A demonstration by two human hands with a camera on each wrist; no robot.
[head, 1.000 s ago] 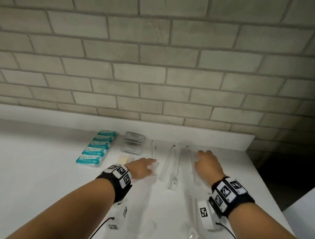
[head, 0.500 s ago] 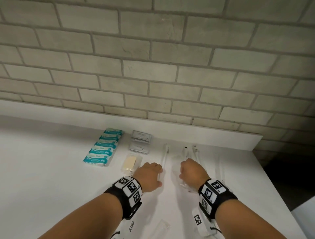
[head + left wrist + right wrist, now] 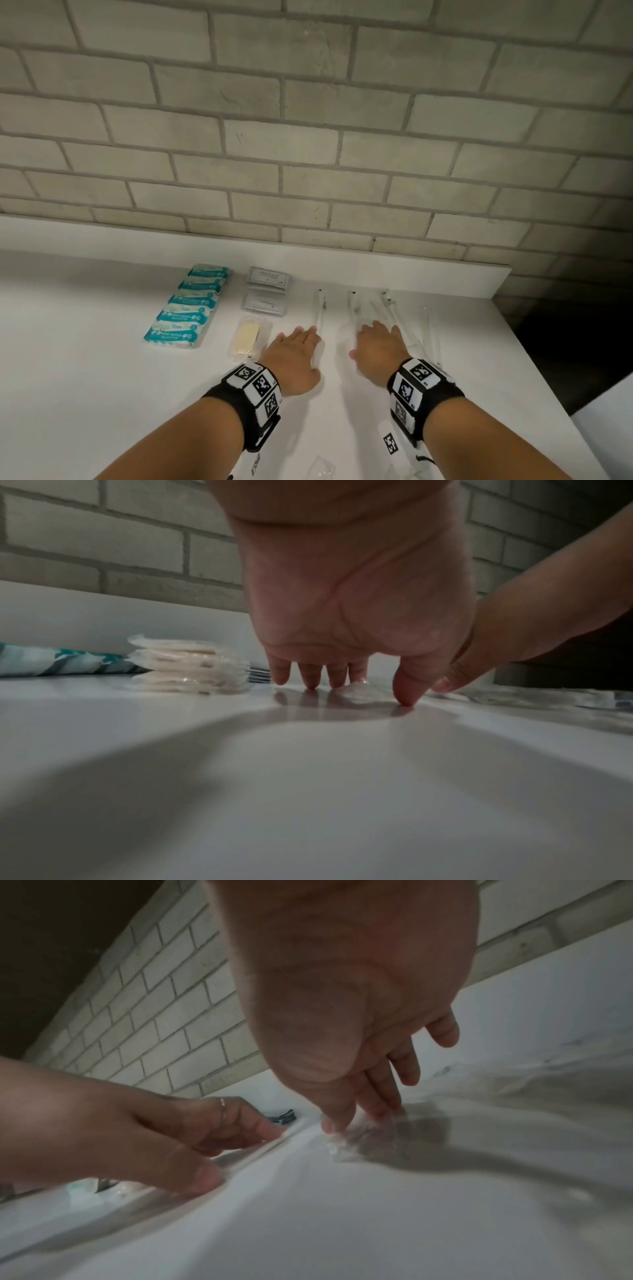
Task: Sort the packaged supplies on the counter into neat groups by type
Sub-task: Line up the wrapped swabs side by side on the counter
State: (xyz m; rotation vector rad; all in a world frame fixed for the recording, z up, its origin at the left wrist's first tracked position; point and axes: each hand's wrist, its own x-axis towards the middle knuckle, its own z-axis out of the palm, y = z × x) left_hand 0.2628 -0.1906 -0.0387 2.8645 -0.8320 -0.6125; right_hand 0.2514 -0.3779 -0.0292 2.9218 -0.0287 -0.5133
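Several long clear packets lie side by side on the white counter [image 3: 102,359]: one [image 3: 320,305] just ahead of my left hand [image 3: 296,349], others [image 3: 388,308] ahead and right of my right hand [image 3: 376,342]. My left hand [image 3: 339,669] stands with straight fingers, tips on the counter, beside a clear wrapper end [image 3: 356,689]. Fingers of my right hand [image 3: 359,1102] are stretched out and press on crinkled clear film [image 3: 428,1123]. Neither hand holds anything.
A row of teal wipe packs [image 3: 186,308] lies at the left. Grey sachets [image 3: 267,291] sit behind a cream-coloured packet [image 3: 246,337]. A loose clear wrapper [image 3: 320,469] lies near me. The counter's right edge [image 3: 548,370] drops off; a brick wall stands behind.
Both hands have drawn back toward me along the clear packets, closed up for a moment, and now lie with fingers stretched out. The packets lie more parallel than before.
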